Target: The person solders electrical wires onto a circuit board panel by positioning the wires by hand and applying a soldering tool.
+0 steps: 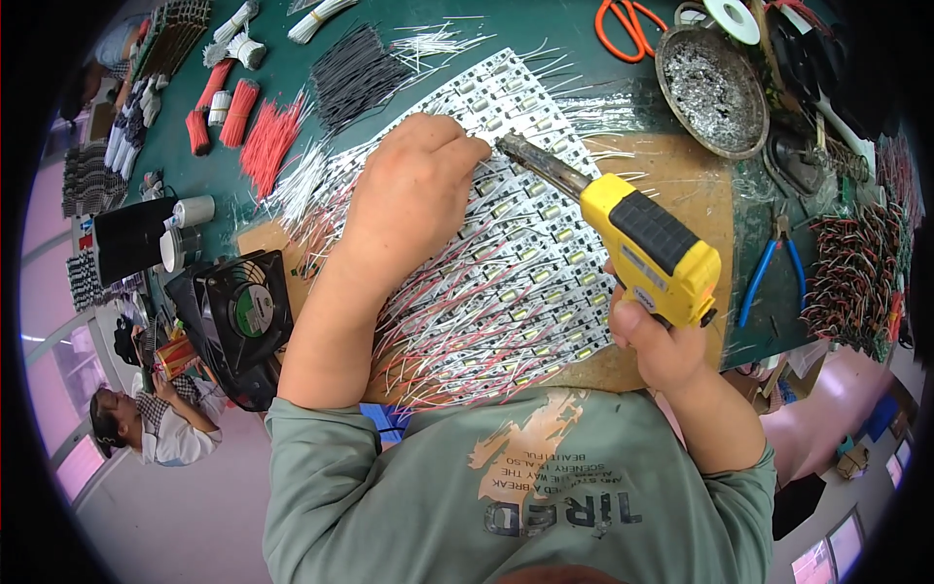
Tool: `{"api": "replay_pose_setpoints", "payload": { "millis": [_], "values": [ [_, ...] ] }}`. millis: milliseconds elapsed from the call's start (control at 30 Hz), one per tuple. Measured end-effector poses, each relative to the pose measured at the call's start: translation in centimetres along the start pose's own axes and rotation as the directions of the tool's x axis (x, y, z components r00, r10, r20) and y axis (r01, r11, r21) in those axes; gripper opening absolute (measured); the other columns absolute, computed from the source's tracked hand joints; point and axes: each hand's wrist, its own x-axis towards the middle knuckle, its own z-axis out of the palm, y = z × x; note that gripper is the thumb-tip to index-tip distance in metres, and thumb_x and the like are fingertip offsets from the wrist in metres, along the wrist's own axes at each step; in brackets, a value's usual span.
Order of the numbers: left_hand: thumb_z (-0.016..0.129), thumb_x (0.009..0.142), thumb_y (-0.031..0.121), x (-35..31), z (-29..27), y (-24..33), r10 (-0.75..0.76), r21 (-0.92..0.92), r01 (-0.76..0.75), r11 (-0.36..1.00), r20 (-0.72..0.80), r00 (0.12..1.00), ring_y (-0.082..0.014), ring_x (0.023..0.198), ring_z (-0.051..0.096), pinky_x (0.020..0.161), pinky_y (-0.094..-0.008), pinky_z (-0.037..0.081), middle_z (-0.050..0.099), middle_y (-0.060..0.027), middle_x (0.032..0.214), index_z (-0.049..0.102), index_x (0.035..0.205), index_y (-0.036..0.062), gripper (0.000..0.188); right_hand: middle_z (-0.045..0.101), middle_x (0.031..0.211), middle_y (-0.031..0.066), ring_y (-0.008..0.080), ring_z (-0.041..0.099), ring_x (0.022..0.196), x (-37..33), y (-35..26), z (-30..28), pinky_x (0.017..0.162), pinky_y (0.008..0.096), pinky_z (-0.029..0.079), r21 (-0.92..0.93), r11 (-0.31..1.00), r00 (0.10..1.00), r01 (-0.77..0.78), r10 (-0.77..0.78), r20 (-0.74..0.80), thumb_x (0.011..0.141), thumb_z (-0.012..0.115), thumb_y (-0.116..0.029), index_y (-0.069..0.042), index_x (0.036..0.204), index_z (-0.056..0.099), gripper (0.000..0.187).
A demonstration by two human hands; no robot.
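Observation:
My right hand grips a yellow and black soldering gun by its handle. The gun's metal tip points left and sits just over a panel of white circuit boards. Rows of small parts cover the panel, and red and white wires stick out from many boards. Over the panel's upper left part, my left hand is closed, thumb and index finger together close to the gun's tip. What those fingers pinch is too small or hidden to make out. Beneath the panel lies a brown board.
Bundles of red wires, black wires and white wires lie far left on the green table. A black fan stands left. At right are a solder-filled metal dish, orange scissors, blue pliers and wired boards. Another person sits far left.

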Motion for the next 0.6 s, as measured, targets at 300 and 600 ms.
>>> {"api": "replay_pose_setpoints", "payload": {
  "millis": [300, 600],
  "values": [
    [0.064, 0.075, -0.001, 0.1, -0.1, 0.0, 0.002, -0.017, -0.001, 1.0, 0.003, 1.0, -0.0292, 0.083, 0.06, 0.072, -0.0375, 0.05, 0.061, -0.0102, 0.085, 0.068, 0.088, 0.0053, 0.015, 0.054, 0.075, 0.0054, 0.0093, 0.049, 0.056, 0.3, -0.3, 0.9, 0.049, 0.0225, 0.04, -0.06, 0.998, 0.998, 0.029, -0.032, -0.05, 0.085, 0.062, -0.019, 0.006, 0.119, 0.048, 0.045],
    [0.064, 0.075, 0.0, 0.1, -0.1, 0.1, -0.009, -0.015, 0.009, 1.0, 0.007, 1.0, -0.0293, 0.084, 0.06, 0.072, -0.0378, 0.05, 0.062, -0.0099, 0.085, 0.068, 0.088, 0.0055, 0.015, 0.061, 0.09, 0.0008, 0.0089, 0.057, 0.08, 0.1, -0.4, 0.2, 0.071, 0.025, 0.047, 0.025, 0.999, 0.999, -0.03, 0.03, 0.011, 0.085, 0.066, -0.009, 0.001, 0.117, 0.054, 0.036]
  ]
}}
